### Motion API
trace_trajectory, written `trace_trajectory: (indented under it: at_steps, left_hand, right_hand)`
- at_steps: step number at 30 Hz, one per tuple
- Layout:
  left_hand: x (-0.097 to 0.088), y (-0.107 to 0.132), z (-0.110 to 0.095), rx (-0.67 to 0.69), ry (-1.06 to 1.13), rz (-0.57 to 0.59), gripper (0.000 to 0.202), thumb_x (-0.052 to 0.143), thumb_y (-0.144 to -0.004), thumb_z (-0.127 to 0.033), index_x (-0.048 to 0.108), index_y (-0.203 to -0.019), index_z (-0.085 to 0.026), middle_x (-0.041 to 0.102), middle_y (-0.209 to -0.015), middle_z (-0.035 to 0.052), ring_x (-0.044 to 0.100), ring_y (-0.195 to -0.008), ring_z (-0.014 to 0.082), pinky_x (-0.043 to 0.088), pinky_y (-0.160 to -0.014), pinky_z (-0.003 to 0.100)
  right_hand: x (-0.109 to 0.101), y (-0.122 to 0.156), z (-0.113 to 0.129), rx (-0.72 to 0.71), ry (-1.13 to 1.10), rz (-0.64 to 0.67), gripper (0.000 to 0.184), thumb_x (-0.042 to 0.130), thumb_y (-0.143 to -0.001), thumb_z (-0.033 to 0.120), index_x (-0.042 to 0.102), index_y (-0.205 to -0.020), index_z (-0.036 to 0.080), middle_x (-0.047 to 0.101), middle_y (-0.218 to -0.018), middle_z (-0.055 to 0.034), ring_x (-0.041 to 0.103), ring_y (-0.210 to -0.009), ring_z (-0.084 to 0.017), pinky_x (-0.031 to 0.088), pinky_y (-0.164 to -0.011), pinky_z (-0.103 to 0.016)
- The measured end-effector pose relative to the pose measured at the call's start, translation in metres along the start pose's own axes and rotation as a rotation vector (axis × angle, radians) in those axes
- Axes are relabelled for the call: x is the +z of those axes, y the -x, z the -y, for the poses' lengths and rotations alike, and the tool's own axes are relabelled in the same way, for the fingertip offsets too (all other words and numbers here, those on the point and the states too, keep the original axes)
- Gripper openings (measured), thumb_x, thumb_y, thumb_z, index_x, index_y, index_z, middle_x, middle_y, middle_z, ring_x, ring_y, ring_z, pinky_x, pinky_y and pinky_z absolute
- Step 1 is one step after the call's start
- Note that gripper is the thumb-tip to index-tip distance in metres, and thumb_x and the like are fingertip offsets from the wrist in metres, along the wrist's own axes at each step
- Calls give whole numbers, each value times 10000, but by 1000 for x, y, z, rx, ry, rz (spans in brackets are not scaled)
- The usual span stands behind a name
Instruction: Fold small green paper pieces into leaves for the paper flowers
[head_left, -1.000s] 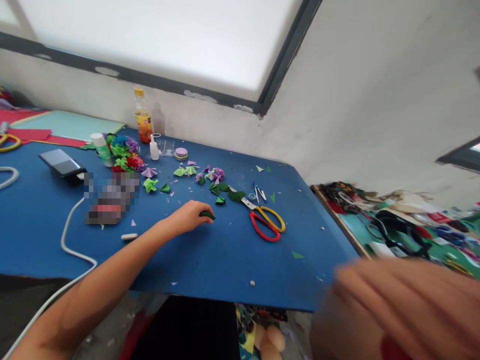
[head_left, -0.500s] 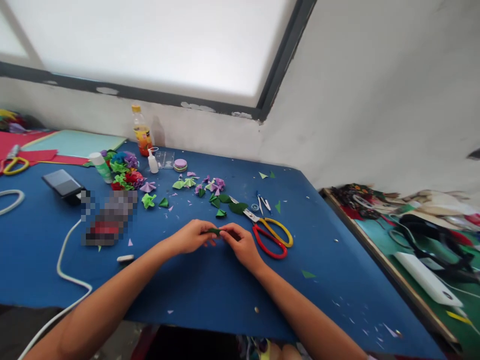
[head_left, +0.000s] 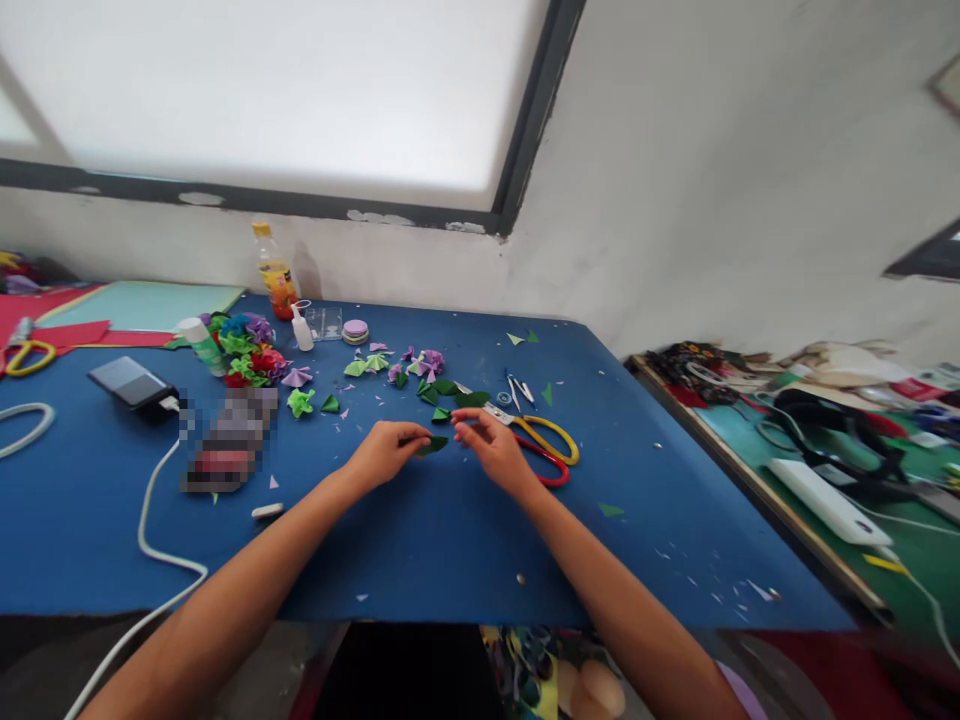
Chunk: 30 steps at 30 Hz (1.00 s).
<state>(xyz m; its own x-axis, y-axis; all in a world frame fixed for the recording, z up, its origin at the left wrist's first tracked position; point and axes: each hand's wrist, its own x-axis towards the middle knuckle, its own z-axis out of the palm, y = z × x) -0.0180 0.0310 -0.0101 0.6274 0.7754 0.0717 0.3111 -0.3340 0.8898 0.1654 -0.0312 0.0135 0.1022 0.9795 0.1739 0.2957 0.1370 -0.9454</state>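
Note:
My left hand (head_left: 386, 452) pinches a small folded dark green paper piece (head_left: 433, 444) just above the blue table (head_left: 420, 540). My right hand (head_left: 491, 445) hovers a little to the right of that piece, fingers curled toward it, the fingertips close to it; whether they touch it I cannot tell. Red and yellow handled scissors (head_left: 544, 445) lie just right of my right hand. More folded green pieces (head_left: 442, 392) lie right behind my hands.
Paper flowers (head_left: 247, 350), a glue stick (head_left: 201, 343), a small glue bottle (head_left: 302, 330), a drink bottle (head_left: 274, 272) and a stack of lilac paper circles (head_left: 355, 330) stand at the back. A phone (head_left: 129, 383) with a white cable (head_left: 154, 520) lies left. A cluttered side table (head_left: 817, 450) is at the right.
My right hand came in from the lower right and joined the left at the green piece. Both hands then shifted slightly away from me, the right hand parting a little from the piece.

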Motion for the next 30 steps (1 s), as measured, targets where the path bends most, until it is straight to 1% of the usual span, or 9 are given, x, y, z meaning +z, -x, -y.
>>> trace_trajectory:
  at_steps: [3, 5, 8, 10, 13, 16, 19, 26, 30]
  left_hand:
    - [-2, 0, 0, -6, -14, -27, 267, 505, -812, -343, 658, -919, -153, 683, -728, 35, 638, -664, 164, 470, -666, 256]
    - [-2, 0, 0, 1, -21, -41, 257, 504, -810, -344, 648, -905, -153, 670, -700, 26, 635, -630, 159, 469, -641, 252]
    - [-1, -1, 4, 16, 15, -46, 226, 503, -809, -325, 634, -894, -162, 665, -709, 17, 630, -601, 148, 474, -632, 255]
    - [1, -3, 10, 17, 92, -44, 197, 525, -792, -293, 628, -899, -165, 676, -760, 21, 637, -622, 145, 486, -672, 268]
    - [3, -6, 18, 11, 187, -43, 219, 538, -765, -238, 615, -954, -157, 692, -830, 37, 655, -692, 151, 494, -751, 294]
    - [3, -9, 21, 7, 216, -47, 256, 524, -766, -245, 607, -982, -134, 697, -846, 62, 664, -723, 163, 504, -747, 304]
    - [2, -11, 21, 6, 233, -55, 279, 530, -766, -288, 610, -979, -127, 700, -869, 78, 666, -735, 168, 511, -732, 299]
    - [6, -9, 14, 41, 177, -5, 269, 531, -790, -354, 642, -910, -140, 692, -828, 53, 640, -735, 161, 488, -740, 275]
    - [4, -3, 3, 68, -5, 1, 289, 505, -819, -386, 663, -854, -147, 661, -733, 25, 584, -671, 143, 432, -635, 232]
  right_hand:
    - [-37, 12, 30, -159, -210, -185, 260, 528, -786, 483, 613, -891, 261, 621, -841, -12, 576, -663, -134, 476, -630, -293]
    - [-64, 24, 45, -310, -413, -371, 294, 406, -848, 498, 619, -807, 300, 589, -739, 17, 543, -610, -121, 461, -587, -275]
    - [-84, 33, 48, -365, -615, -433, 304, 417, -839, 488, 616, -721, 291, 534, -642, 29, 490, -533, -96, 440, -531, -240]
    - [-77, 29, 38, -248, -591, -396, 308, 467, -807, 504, 599, -684, 254, 520, -598, 27, 478, -505, -87, 427, -506, -226]
    - [-44, 13, 16, 0, -291, -202, 315, 516, -768, 515, 597, -717, 215, 572, -622, 16, 507, -514, -91, 433, -506, -228]
    - [-5, -1, -3, 58, -162, -19, 256, 692, -640, 402, 631, -728, 170, 603, -593, 10, 515, -468, -101, 422, -468, -236]
    - [19, -8, -15, 47, -78, 58, 271, 708, -625, 333, 642, -834, 174, 582, -556, 41, 498, -446, -96, 402, -460, -226]
    - [22, -13, -26, -3, -28, 115, 258, 614, -743, 369, 678, -911, 183, 578, -554, 21, 464, -471, -105, 370, -465, -229]
    - [18, -13, -28, 12, 12, 104, 280, 621, -733, 409, 710, -858, 174, 593, -576, 5, 478, -503, -113, 371, -489, -233]
